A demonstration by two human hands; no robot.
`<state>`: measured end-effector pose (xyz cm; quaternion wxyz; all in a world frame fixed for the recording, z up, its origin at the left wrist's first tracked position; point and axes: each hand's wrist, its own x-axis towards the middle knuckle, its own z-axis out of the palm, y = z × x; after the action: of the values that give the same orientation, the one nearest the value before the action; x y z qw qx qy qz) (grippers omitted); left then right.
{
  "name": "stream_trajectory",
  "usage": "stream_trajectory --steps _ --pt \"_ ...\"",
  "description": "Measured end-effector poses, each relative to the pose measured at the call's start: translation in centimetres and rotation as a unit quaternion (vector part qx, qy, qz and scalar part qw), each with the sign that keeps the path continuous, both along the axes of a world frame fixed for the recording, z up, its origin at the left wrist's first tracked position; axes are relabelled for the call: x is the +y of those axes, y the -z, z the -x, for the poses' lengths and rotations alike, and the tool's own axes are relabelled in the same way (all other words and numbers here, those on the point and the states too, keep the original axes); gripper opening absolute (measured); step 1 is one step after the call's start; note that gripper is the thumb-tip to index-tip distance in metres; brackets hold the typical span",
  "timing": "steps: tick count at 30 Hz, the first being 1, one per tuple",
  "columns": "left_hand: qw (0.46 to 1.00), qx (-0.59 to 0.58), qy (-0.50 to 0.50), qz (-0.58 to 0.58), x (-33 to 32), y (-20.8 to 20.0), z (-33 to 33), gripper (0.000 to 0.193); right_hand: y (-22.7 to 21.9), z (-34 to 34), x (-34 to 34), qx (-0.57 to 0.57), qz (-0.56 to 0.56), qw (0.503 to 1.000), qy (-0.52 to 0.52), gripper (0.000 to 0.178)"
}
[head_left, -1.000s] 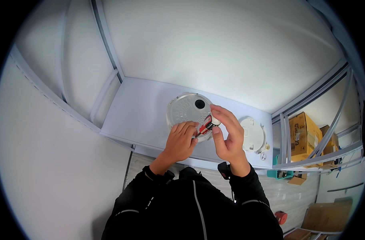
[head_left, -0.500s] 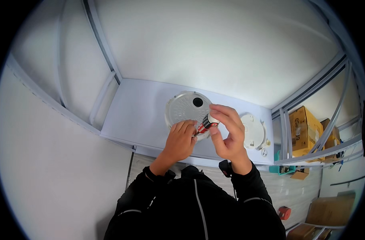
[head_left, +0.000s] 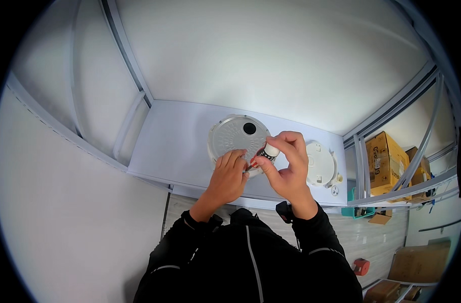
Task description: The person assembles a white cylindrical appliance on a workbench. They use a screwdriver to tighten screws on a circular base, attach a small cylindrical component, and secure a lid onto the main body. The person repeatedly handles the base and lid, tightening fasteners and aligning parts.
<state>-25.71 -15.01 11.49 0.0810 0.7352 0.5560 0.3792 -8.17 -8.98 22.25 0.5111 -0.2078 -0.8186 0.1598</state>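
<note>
A round, pale grey perforated housing [head_left: 226, 137] with a black circular patch lies on the white table. My right hand [head_left: 295, 177] pinches the white end of a screwdriver [head_left: 270, 152] with a red, black and white handle. It leans, tip down and to the left, at the housing's near rim. My left hand [head_left: 227, 177] rests over that near rim, fingers close together and bent. Its thumb and forefinger meet around the screwdriver's tip; whatever sits between them is too small to make out.
A white round cover [head_left: 320, 162] lies on the table to the right, a small white round part [head_left: 335, 191] close by. Metal frame posts border the table [head_left: 165, 136]. Beyond its right end are a yellow-brown carton [head_left: 383, 160] and a teal basket [head_left: 359, 213].
My right thumb has come up against the screwdriver handle, and the fingers have curled around its end. My left hand has stayed nearly still at the rim.
</note>
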Motion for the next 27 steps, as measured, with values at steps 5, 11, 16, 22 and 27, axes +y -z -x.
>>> stream_trajectory --steps 5,11,16,22,27 --pt "1.0 0.008 0.003 0.004 0.2 0.3 0.0 0.023 -0.1 0.4 0.2 0.032 0.016 0.999 -0.032 0.048" --pt "1.0 0.0 -0.003 -0.004 0.1 0.5 0.0 0.024 0.5 0.2 -0.2 -0.009 0.009 1.0 -0.008 0.048" --pt "1.0 0.007 -0.004 0.0 0.2 0.3 -0.1 0.025 -0.1 0.3 0.0 0.018 0.021 0.998 -0.052 0.052" --pt "1.0 0.009 0.003 -0.005 0.2 0.4 0.0 0.025 0.6 0.4 0.0 0.002 0.026 0.999 -0.024 0.056" --pt "1.0 0.004 0.007 0.0 0.2 0.4 0.2 0.025 0.2 0.8 0.2 0.023 0.004 0.999 -0.03 0.06"
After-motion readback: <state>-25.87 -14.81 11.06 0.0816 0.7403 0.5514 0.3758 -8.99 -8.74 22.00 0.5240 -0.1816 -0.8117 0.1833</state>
